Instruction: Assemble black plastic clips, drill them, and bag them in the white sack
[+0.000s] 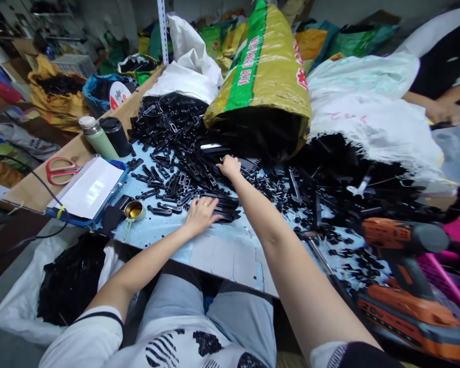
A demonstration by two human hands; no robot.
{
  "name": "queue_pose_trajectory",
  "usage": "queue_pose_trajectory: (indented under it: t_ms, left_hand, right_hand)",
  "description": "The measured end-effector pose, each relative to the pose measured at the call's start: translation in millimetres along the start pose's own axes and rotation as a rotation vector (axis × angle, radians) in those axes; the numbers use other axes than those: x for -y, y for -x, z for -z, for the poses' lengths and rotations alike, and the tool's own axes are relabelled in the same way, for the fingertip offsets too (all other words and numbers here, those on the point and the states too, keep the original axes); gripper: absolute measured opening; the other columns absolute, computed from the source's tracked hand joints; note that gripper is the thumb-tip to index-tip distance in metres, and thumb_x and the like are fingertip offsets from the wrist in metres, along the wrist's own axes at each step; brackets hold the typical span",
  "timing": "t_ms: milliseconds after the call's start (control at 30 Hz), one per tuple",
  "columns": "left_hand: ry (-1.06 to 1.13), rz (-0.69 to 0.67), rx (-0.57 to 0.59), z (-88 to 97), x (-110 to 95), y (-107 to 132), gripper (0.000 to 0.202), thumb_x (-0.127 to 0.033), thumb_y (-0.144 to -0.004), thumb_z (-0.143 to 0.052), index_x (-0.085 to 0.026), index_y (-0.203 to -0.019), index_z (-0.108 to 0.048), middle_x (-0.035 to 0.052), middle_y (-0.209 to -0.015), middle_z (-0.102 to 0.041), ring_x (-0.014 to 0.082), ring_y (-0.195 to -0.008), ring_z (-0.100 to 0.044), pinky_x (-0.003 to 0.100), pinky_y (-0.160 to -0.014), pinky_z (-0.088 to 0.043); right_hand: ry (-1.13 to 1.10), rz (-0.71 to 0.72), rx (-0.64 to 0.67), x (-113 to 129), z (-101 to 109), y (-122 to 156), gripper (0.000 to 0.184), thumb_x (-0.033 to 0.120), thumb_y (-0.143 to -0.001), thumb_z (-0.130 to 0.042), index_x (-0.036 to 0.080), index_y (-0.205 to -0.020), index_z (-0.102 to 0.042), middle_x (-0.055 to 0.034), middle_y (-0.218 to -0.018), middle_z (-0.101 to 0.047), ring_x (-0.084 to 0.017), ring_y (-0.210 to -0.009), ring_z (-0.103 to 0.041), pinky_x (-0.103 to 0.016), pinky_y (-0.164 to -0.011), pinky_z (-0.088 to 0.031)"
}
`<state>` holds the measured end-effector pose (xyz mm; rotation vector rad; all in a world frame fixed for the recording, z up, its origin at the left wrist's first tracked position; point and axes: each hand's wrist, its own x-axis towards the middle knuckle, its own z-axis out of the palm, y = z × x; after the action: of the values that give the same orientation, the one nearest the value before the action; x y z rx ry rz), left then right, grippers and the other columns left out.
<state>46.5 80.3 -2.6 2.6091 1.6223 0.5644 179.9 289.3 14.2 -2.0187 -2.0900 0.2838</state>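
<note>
My left hand [200, 214] lies flat, fingers stretched over a small stack of flat black plastic strips [224, 207] on the light blue table top [222, 250]. My right hand [229, 166] reaches farther out, fingers curled down into the big heap of black plastic parts [168, 138]; what its fingertips hold is hidden. The heap spills from an open yellow and green sack [260, 76] and a white sack [189, 66].
Left of the hands: a small brass cup [134, 210], a white pad on a blue tray [90, 186], red scissors [61, 169], two bottles [105, 135]. An orange cordless drill [402, 266] lies at right. Another person's arm [437, 105] shows at far right.
</note>
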Motion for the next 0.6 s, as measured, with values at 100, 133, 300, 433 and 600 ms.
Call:
queue_pose_trajectory:
  t_ms: [100, 133, 300, 433, 600]
  left_hand:
    - [-0.032, 0.407, -0.155, 16.4, 34, -4, 0.04, -0.036, -0.091, -0.041, -0.009, -0.119, -0.049, 0.0187, -0.119, -0.053, 0.0289, -0.111, -0.045, 0.04, -0.09, -0.038]
    - [-0.06, 0.546, -0.166, 20.3, 46, -7, 0.038, -0.033, -0.09, -0.043, -0.007, -0.116, -0.05, 0.0204, -0.117, -0.052, 0.0305, -0.111, -0.045, 0.041, -0.088, -0.039]
    - [-0.127, 0.846, -0.012, 22.7, 82, -24, 0.034, -0.022, -0.082, -0.048, -0.002, -0.109, -0.053, 0.0257, -0.113, -0.052, 0.0344, -0.108, -0.046, 0.045, -0.082, -0.044]
    - [-0.143, 0.872, 0.053, 23.1, 80, -20, 0.026, -0.014, -0.08, -0.047, -0.002, -0.101, -0.057, 0.0263, -0.111, -0.054, 0.0355, -0.107, -0.047, 0.048, -0.083, -0.043]
    - [-0.06, 0.713, -0.232, 44.9, 65, 12, 0.024, -0.029, -0.085, -0.049, -0.01, -0.097, -0.056, 0.0182, -0.101, -0.059, 0.031, -0.104, -0.051, 0.044, -0.09, -0.04]
  right_hand:
    - [-0.11, 0.084, -0.156, -13, 11, 16, 0.034, 0.034, -0.086, -0.054, 0.01, -0.11, -0.049, -0.021, -0.117, -0.053, -0.033, -0.113, -0.045, -0.047, -0.094, -0.034]
    - [-0.2, 0.09, -0.182, -19, 16, 25, 0.034, 0.036, -0.086, -0.053, 0.011, -0.109, -0.048, -0.0196, -0.114, -0.055, -0.031, -0.109, -0.048, -0.047, -0.092, -0.036]
    - [-1.074, -0.056, 0.081, -45, 37, 97, 0.038, 0.057, -0.083, -0.051, 0.02, -0.094, -0.046, -0.0046, -0.081, -0.059, -0.016, -0.071, -0.058, -0.03, -0.062, -0.05]
    - [-1.556, -0.081, 0.34, -62, 40, 165, 0.051, 0.07, -0.073, -0.053, 0.022, -0.09, -0.047, 0.0003, -0.075, -0.057, -0.007, -0.05, -0.047, -0.019, -0.042, -0.04]
    - [-1.199, 0.11, 0.45, -96, 42, 237, 0.048, 0.05, -0.063, -0.072, 0.021, -0.097, -0.054, 0.0017, -0.076, -0.057, -0.011, -0.058, -0.053, -0.024, -0.052, -0.045]
